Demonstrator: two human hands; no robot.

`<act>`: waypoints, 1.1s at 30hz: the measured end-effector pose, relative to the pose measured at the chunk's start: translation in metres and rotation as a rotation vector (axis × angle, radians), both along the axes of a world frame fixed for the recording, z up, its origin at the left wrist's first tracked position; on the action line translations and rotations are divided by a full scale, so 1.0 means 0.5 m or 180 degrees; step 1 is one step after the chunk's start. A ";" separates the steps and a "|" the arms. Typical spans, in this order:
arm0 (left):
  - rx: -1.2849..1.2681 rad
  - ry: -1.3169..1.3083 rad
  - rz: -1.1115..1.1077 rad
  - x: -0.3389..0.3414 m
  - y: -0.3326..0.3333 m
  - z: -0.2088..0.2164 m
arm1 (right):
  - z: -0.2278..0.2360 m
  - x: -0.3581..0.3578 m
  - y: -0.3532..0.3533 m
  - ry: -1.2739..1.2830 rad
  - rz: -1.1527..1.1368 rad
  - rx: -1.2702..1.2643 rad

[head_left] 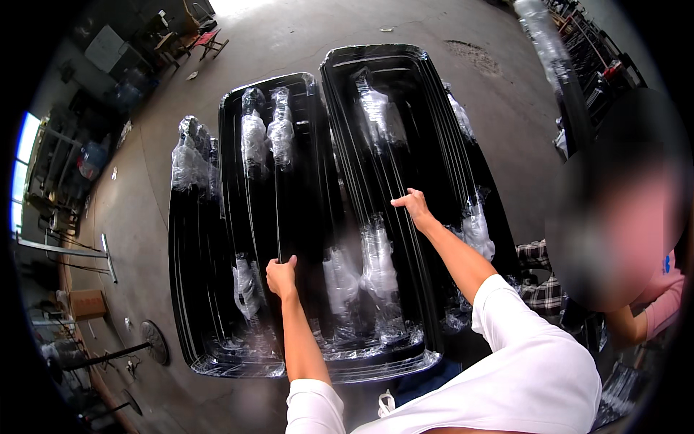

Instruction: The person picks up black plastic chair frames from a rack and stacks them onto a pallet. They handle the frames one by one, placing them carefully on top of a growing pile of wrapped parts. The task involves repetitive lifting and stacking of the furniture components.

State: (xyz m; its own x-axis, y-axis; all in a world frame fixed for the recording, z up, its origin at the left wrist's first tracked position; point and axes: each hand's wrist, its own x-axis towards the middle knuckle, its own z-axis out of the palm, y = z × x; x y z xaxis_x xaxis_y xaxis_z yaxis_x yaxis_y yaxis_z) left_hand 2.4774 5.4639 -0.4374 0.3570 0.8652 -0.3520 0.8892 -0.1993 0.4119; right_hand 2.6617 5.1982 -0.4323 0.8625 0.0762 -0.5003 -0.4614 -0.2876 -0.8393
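Grey concrete floor (282, 40) stretches ahead of me, with one rough patch (473, 56). To my left I see a bright window (26, 159), a cardboard box (87, 304) and a red-topped folding stool (208, 40).

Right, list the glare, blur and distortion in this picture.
Head view: bright glints speckle the crinkled clear plastic wrap on the long black round-cornered frames; head view: white glare along part of the top edge; head view: heavy blur over the head of the pink-sleeved co-worker; head view: curved fisheye distortion, black corners.
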 end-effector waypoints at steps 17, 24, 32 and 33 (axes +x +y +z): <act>0.1295 -0.0319 -0.1835 -0.086 -0.051 0.003 | -0.084 -0.007 0.026 -0.1064 0.0775 -0.1349; -0.0006 -0.1855 0.0053 -0.399 -0.115 0.071 | 0.004 -0.429 -0.090 -0.0517 -0.0355 -0.1285; -0.0215 -0.1727 0.0213 -0.483 -0.185 0.119 | 0.010 -0.651 -0.209 0.1832 -0.1376 0.0957; -0.0038 -0.1817 -0.0042 -0.493 -0.198 0.117 | 0.008 -0.658 -0.204 0.1639 -0.1385 0.1089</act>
State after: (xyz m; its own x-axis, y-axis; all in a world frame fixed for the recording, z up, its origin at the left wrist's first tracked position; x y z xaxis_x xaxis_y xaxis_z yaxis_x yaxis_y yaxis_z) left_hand 2.2308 5.3648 -0.3787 0.5042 0.8566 -0.1098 0.5224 -0.2013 0.8286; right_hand 2.3327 5.0961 -0.4282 0.5139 0.0056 -0.8578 -0.8317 0.2481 -0.4967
